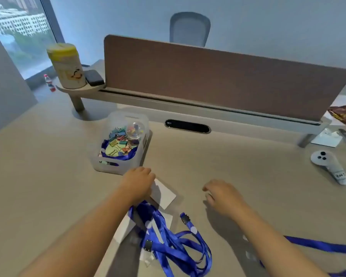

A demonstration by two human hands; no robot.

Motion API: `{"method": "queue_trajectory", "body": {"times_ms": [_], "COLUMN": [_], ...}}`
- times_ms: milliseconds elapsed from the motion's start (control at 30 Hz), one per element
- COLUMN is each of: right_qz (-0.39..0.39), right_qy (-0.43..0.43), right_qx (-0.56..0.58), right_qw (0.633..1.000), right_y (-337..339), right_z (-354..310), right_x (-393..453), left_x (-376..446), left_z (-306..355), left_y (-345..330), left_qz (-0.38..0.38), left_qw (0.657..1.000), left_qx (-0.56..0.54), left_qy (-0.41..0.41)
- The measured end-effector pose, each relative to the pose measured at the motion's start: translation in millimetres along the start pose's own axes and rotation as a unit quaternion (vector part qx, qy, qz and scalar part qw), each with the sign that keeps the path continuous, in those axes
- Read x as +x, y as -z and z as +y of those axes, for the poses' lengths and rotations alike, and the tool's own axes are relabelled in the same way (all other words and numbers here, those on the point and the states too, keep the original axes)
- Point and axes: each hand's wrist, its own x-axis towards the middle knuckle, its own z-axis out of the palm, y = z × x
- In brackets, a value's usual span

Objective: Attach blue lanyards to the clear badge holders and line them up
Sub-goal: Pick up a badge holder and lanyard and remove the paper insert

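Left hand (137,181) holds badge holder (163,193); right hand (221,194) empty, loosely curled. Snag risk: tangled lanyards (172,236) at 6 o'clock may be dragged along.

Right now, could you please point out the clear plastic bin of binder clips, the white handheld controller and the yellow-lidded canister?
clear plastic bin (116,166): head view, front wall.
white handheld controller (322,156): head view, button face.
yellow-lidded canister (68,72): head view, printed side.
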Motion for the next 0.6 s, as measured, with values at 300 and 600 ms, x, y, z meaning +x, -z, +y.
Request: {"method": "queue_trajectory", "body": {"times_ms": [300,600], "right_qz": [-0.01,-0.011], "right_qy": [-0.014,-0.037], "right_qx": [0.016,0.056], "right_qw": [1.0,0.998], "right_y": [-44,-45], "right_z": [19,26], "right_x": [21,25], "left_x": [48,58], "left_z": [17,23], "left_y": [-27,-33], "left_qz": [-0.114,-0.095], "left_qw": [0.99,0.985], "left_qx": [0.049,0.14], "left_qy": [-0.062,-0.04]}}
